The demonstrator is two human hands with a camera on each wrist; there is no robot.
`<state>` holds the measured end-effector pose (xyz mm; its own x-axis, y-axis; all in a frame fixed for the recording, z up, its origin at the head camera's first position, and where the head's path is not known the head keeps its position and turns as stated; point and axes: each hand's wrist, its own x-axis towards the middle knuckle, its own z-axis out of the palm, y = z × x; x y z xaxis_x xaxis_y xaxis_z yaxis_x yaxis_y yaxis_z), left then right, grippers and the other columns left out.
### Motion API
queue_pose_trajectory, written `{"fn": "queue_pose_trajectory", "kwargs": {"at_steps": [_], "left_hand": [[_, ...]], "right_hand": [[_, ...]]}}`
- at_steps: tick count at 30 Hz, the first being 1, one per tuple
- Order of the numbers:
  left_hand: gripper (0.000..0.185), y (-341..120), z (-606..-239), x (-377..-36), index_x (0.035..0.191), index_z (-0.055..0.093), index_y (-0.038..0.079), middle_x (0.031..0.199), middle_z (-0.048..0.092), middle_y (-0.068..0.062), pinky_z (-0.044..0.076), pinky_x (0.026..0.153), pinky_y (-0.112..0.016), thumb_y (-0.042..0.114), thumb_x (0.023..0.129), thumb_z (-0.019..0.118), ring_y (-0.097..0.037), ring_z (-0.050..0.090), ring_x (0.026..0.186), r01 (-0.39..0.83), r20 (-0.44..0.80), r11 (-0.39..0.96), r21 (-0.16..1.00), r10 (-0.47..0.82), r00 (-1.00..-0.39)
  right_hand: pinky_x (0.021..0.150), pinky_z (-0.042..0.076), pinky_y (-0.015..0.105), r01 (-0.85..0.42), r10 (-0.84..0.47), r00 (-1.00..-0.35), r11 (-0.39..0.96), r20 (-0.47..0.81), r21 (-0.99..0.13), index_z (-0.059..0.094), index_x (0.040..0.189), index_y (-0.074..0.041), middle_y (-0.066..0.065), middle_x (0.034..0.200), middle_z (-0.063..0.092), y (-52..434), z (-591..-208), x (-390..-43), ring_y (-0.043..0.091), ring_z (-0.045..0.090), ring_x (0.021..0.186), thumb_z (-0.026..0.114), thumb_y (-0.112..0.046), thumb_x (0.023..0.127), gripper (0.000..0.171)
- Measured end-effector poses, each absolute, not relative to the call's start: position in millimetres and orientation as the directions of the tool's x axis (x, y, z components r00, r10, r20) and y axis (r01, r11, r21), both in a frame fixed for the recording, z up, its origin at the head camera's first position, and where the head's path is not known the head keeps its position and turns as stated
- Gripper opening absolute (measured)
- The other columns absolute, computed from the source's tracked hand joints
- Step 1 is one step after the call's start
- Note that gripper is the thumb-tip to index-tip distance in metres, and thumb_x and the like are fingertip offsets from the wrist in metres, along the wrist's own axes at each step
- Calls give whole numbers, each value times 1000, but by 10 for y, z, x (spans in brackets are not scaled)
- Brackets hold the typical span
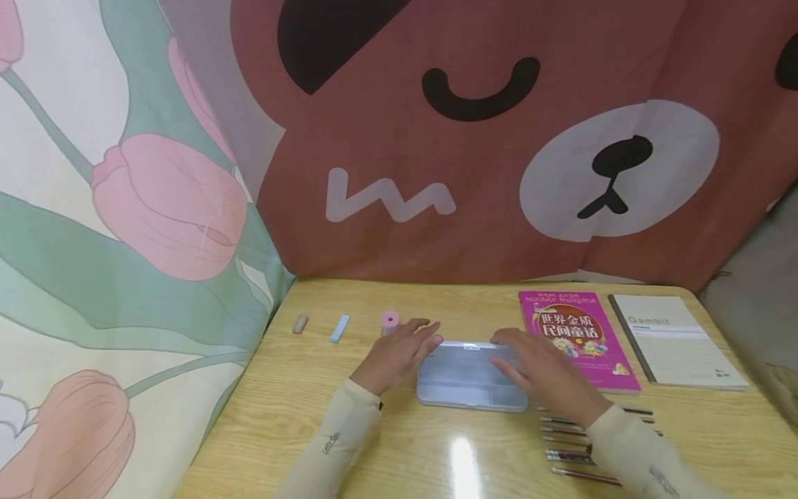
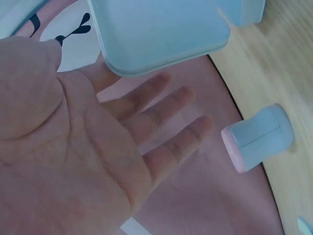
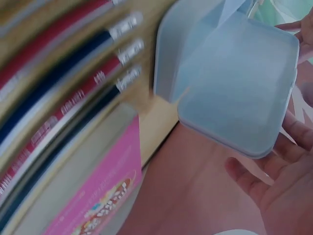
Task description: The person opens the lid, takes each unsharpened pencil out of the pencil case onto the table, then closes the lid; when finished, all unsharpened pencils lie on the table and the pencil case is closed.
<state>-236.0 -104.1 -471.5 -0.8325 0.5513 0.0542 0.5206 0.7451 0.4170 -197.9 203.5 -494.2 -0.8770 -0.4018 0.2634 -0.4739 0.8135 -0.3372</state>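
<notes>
A clear plastic pencil case lies on the table between the two hands. Its lid is raised, and the tray below shows no contents. At the lid's left side is the left hand, its fingers extended and spread; in the left wrist view the index fingertip passes behind the lid's corner. The right hand is at the lid's right edge, fingers loosely extended, some partly hidden behind the lid in the right wrist view. Close beyond the left hand stands a small blue-and-pink cylinder.
Several pencils lie in a row under the right forearm. A pink book and a grey notebook are at the right. A light blue strip and a greyish eraser-like block lie at the left. Printed cloth hangs behind the table.
</notes>
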Motion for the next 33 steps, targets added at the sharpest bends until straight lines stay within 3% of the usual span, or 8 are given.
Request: {"fn": "queue_pose_trajectory", "kwargs": {"at_steps": [6, 9, 13, 18, 28, 33], "left_hand": [[79, -993, -4802, -2353, 171, 44, 18, 178, 39, -8, 43, 124, -56, 65, 117, 10, -29, 43, 161, 459, -94, 760, 460, 555, -826], [85, -958, -4834, -2332, 174, 36, 19, 181, 31, -7, 38, 128, -57, 70, 114, 6, -32, 38, 164, 429, -152, 766, 478, 554, -819], [83, -905, -4888, -2305, 177, 28, 17, 184, 23, -8, 32, 132, -56, 70, 114, 15, -34, 31, 167, 422, -204, 772, 476, 563, -801], [83, -838, -5046, -2274, 177, 23, 10, 184, 19, -12, 25, 135, -52, 66, 116, 24, -29, 20, 171, 496, -215, 774, 394, 602, -769], [87, -725, -5187, -2185, 177, 25, 9, 184, 21, -10, 27, 135, -53, 67, 114, 38, -27, 19, 171, 542, -170, 807, 233, 582, -795], [89, -712, -5206, -2164, 177, 23, 9, 184, 19, -9, 27, 134, -53, 67, 112, 43, -27, 18, 171, 537, -166, 815, 221, 573, -802]], "right_hand": [[120, 42, 69, -435, -401, -900, 798, 171, -417, 63, 157, -18, 11, 163, 59, 1982, -4981, -1822, 42, 56, 148, 49, -52, 117, 54], [121, 40, 70, -413, -410, -906, 795, 108, -444, 58, 162, -23, 9, 167, 55, 1945, -5021, -1766, 43, 53, 152, 43, -57, 117, 58], [124, 35, 70, -385, -426, -905, 789, 26, -478, 51, 167, -26, 7, 172, 49, 1899, -5071, -1709, 44, 46, 157, 36, -60, 117, 62], [130, 27, 65, -407, -462, -887, 771, 10, -490, 47, 169, -22, 8, 175, 42, 1866, -5133, -1677, 40, 37, 163, 35, -54, 119, 61], [126, 35, 62, -577, -563, -815, 767, 138, -281, 51, 165, -10, 14, 172, 47, 1850, -5253, -1666, 41, 45, 158, 56, -32, 117, 54], [127, 33, 64, -568, -557, -821, 777, 123, -270, 52, 164, -9, 14, 172, 46, 1819, -5268, -1663, 42, 43, 159, 60, -29, 115, 54]]}}
